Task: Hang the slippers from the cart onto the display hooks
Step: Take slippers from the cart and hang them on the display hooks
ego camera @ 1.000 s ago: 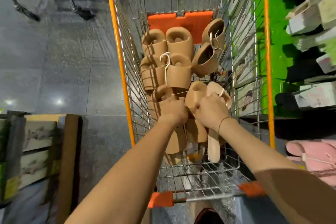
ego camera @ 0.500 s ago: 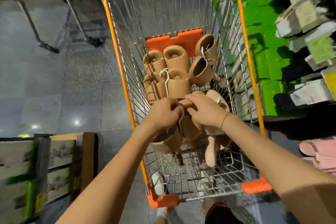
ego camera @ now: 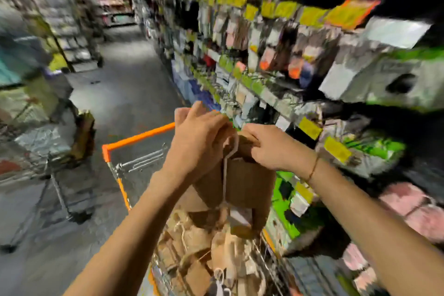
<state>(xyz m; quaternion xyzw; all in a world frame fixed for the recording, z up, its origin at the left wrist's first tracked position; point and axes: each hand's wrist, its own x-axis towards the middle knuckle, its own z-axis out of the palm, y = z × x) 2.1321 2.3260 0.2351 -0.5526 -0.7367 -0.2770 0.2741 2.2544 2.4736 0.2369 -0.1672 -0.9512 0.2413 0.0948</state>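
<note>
Blurred shop shelving packed with hanging goods and yellow price tags fills the right side of a grey-floored aisle. At bottom centre stands a wire shopping cart with an orange rim, still holding a heap of tan slippers. Above it, both hands hold up one pair of tan slippers on a white plastic hanger. The left hand is curled around the top by the hanger's hook; the right hand pinches the upper edge beside it. The pair hangs directly below both grips, clear of the heap. No single display hook can be made out in the blur. A good hang probably means keeping the hanger hook free of fingers, facing the shelving, and sliding it fully on before letting go.
</note>
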